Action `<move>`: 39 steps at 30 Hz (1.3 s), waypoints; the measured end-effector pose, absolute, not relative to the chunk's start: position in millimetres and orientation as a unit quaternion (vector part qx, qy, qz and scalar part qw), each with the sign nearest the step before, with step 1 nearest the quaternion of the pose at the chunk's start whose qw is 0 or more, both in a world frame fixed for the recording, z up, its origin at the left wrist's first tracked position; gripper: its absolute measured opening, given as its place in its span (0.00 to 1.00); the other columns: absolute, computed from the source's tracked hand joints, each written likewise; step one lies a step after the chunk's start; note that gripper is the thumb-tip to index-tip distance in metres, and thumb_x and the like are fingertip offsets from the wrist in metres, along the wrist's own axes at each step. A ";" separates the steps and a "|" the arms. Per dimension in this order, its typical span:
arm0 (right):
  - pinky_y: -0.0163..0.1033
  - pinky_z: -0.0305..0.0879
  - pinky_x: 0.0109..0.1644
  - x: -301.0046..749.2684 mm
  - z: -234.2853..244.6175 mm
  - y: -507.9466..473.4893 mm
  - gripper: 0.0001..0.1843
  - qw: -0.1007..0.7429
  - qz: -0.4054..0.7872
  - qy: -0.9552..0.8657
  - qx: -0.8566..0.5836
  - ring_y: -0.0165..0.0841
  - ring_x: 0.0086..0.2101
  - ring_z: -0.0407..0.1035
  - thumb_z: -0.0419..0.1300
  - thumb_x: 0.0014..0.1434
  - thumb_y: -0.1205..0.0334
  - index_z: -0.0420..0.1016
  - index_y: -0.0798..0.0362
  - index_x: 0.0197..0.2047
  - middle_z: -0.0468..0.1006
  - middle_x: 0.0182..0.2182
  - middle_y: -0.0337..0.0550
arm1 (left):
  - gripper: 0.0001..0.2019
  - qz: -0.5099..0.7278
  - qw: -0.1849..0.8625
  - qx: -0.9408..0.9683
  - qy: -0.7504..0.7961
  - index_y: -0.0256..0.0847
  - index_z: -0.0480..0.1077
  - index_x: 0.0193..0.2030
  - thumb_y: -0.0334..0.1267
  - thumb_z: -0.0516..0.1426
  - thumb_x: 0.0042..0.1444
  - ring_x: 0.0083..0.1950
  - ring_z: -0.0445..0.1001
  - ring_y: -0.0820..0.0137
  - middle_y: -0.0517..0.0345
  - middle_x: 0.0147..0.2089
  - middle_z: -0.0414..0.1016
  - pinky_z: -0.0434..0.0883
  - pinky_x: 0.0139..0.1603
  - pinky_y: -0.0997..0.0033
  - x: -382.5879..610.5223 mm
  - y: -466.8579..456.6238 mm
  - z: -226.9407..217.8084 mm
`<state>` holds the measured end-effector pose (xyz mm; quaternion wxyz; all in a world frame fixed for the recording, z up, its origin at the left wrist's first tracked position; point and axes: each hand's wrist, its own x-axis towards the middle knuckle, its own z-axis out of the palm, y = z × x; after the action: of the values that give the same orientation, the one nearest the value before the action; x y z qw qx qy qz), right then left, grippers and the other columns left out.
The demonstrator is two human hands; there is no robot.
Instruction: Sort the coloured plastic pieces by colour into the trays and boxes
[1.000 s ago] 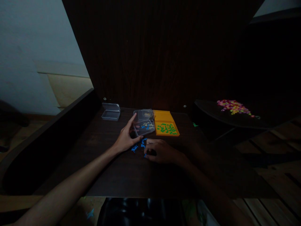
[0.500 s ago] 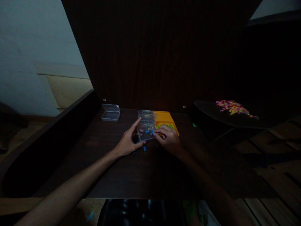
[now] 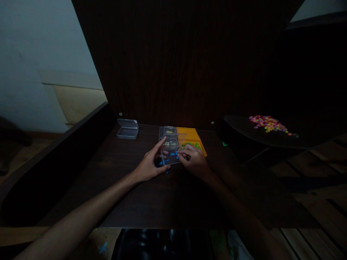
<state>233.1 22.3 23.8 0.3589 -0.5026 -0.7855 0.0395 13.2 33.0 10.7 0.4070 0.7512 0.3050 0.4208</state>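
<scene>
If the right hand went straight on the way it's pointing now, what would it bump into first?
Probably the blue pieces in the clear box, just ahead of the right hand; depth is hard to judge in this dim light. Beyond lies the left hand, holding the box.

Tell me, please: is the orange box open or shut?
Open: the orange box has its lid laid back, and green pieces show inside.

Dim light leaves the wall (image 3: 46, 39) greyish, the wooden panel (image 3: 173, 65) nearly black, edges stretched.
</scene>
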 end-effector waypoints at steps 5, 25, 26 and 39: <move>0.34 0.59 0.29 232.4 26.6 16.1 0.10 0.401 0.061 -0.788 -0.463 0.30 0.25 0.64 0.57 0.59 0.67 0.81 0.54 0.37 0.68 0.25 0.39 | 0.49 0.437 0.408 0.735 0.320 0.45 0.45 0.74 0.37 0.67 0.49 0.53 0.75 0.59 0.44 0.58 0.71 0.74 0.58 0.50 13.1 36.6 10.9; 0.34 0.56 0.33 211.8 15.8 -0.6 0.03 0.174 0.108 -0.882 -0.423 0.30 0.32 0.68 0.63 0.58 0.68 0.75 0.52 0.36 0.73 0.33 0.38 | 0.50 0.480 0.387 0.697 0.366 0.44 0.43 0.74 0.37 0.67 0.49 0.55 0.75 0.56 0.41 0.60 0.70 0.75 0.56 0.49 8.8 45.1 11.6; 0.33 0.56 0.33 211.7 15.9 -0.7 0.03 0.176 0.111 -0.882 -0.423 0.29 0.32 0.68 0.63 0.58 0.68 0.74 0.52 0.35 0.73 0.33 0.38 | 0.50 0.481 0.387 0.697 0.365 0.44 0.43 0.74 0.37 0.67 0.49 0.55 0.75 0.56 0.41 0.60 0.70 0.75 0.55 0.49 8.8 45.0 11.9; 0.33 0.61 0.29 219.3 33.4 4.5 0.04 0.431 0.180 -0.762 -0.449 0.26 0.23 0.61 0.60 0.61 0.61 0.74 0.52 0.35 0.75 0.29 0.37 | 0.50 0.470 0.401 0.703 0.352 0.43 0.43 0.74 0.36 0.66 0.49 0.55 0.74 0.58 0.42 0.60 0.70 0.74 0.58 0.49 10.1 41.7 14.9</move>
<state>219.3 4.5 33.4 0.4307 -0.4488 -0.7619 0.1803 10.1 41.7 14.9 0.4006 0.7033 0.3523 0.4698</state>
